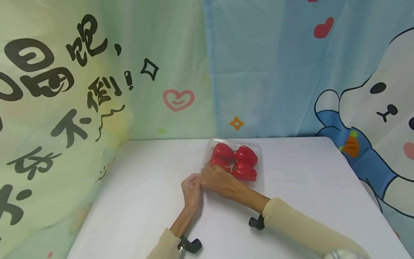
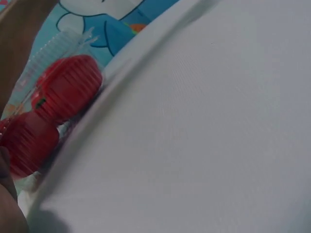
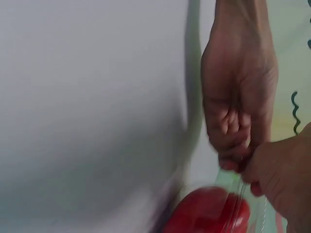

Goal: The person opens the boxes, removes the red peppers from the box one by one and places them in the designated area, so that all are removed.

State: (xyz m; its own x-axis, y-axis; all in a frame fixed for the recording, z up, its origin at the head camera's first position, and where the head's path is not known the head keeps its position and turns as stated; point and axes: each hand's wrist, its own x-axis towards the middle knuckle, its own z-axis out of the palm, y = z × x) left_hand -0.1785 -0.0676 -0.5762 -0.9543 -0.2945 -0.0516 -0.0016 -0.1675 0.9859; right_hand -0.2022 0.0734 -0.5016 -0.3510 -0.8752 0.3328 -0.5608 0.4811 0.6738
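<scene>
A clear plastic container [image 1: 261,162] holds several red bell peppers [image 1: 246,155], whose green stem shows in the left wrist view. My left hand [image 1: 191,189], fingers curled, pinches the container's edge at its near left corner. Right beside it, my right hand [image 1: 221,181] also pinches that edge, its back covering part of one pepper in the head view. In the right wrist view the left hand [image 3: 238,92] and right hand [image 3: 286,174] meet fingertip to fingertip over the plastic edge, with a red pepper [image 3: 209,211] just below. The fingertips are partly hidden.
The container stands toward the far edge of a white table [image 1: 145,216]. Behind it hangs a printed curtain [image 1: 245,72] with hearts, lettering and a cartoon animal. A dark camera strap sits on each wrist.
</scene>
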